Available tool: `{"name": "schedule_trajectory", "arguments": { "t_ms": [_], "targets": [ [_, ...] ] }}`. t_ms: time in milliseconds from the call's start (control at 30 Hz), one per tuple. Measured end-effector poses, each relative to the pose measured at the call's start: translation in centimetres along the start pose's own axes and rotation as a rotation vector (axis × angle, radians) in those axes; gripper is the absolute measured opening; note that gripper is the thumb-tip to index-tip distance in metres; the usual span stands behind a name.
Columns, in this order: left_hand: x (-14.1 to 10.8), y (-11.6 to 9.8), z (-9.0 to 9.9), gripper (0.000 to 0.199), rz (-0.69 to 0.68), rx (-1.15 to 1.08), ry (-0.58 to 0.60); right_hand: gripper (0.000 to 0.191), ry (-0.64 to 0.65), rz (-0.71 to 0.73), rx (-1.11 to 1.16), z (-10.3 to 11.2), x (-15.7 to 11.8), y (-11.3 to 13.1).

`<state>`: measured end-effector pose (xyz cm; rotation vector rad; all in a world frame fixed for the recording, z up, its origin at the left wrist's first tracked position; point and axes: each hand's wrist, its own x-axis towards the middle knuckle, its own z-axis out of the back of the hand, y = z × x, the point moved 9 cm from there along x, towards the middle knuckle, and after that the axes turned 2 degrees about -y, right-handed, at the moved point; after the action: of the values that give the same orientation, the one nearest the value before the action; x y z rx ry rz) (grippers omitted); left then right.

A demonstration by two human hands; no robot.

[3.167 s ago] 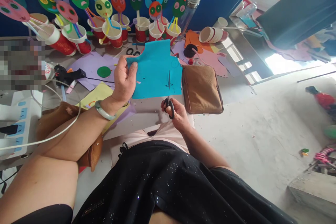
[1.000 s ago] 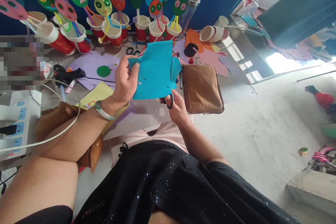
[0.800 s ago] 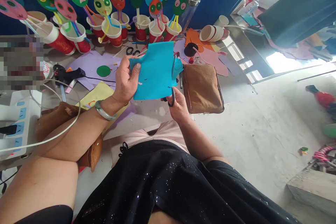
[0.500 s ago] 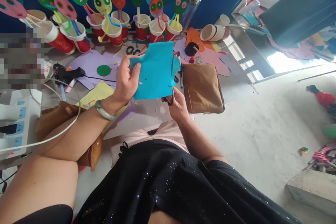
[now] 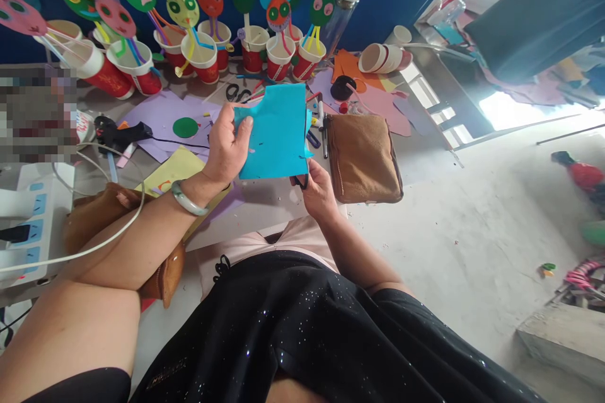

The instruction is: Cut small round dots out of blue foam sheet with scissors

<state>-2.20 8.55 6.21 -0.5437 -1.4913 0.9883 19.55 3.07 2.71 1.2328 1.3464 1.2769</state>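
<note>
My left hand (image 5: 229,143) pinches the left edge of a blue sheet of paper (image 5: 275,138), thumb on top, holding it up above the table. My right hand (image 5: 319,189) is closed around the dark handles of a pair of scissors (image 5: 302,182) at the sheet's lower right corner. The blades run up along the right edge of the paper and are mostly hidden by it. A thin blue strip (image 5: 309,153) sticks out on the far side of the blades. Just right of the paper lie pens (image 5: 325,138) and a brown zip pouch (image 5: 366,157).
Red-and-white paper cups (image 5: 201,63) with paper animal figures line the blue wall. A glue gun (image 5: 121,132), a green paper circle (image 5: 185,127) and purple sheets (image 5: 161,110) lie to the left. A power strip (image 5: 38,227) with a white cable is at far left.
The blue sheet has tipped and shifted slightly left and down at its top. Less of the blue strip shows beyond the scissors, and more of the pens behind is visible.
</note>
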Motion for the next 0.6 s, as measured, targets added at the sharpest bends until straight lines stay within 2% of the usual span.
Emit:
{"name": "schedule_trajectory", "arguments": {
  "t_ms": [167,300,367,467,533,600],
  "targets": [
    [-0.2,0.1,-0.1,0.050,0.003,0.029,0.020,0.071,-0.022,-0.013,-0.013,0.4,0.0,-0.5],
    [0.0,-0.3,0.2,0.053,0.027,0.147,0.034,0.068,-0.031,-0.006,-0.007,0.8,0.3,-0.6],
    [0.2,-0.5,0.6,0.048,0.045,0.189,0.024,0.065,-0.084,0.009,-0.029,1.6,0.4,-0.4],
    [0.5,-0.6,0.6,0.028,0.106,0.203,0.038,0.052,-0.223,0.079,-0.162,4.1,0.7,0.6],
    [0.3,-0.5,-0.5,0.014,0.172,0.208,0.146,0.042,-0.303,0.176,-0.291,6.0,1.3,2.0],
    [-0.8,-0.2,-2.7,0.011,0.263,0.223,0.386,0.037,-0.362,0.288,-0.461,7.8,2.4,3.8]
  ]
}}
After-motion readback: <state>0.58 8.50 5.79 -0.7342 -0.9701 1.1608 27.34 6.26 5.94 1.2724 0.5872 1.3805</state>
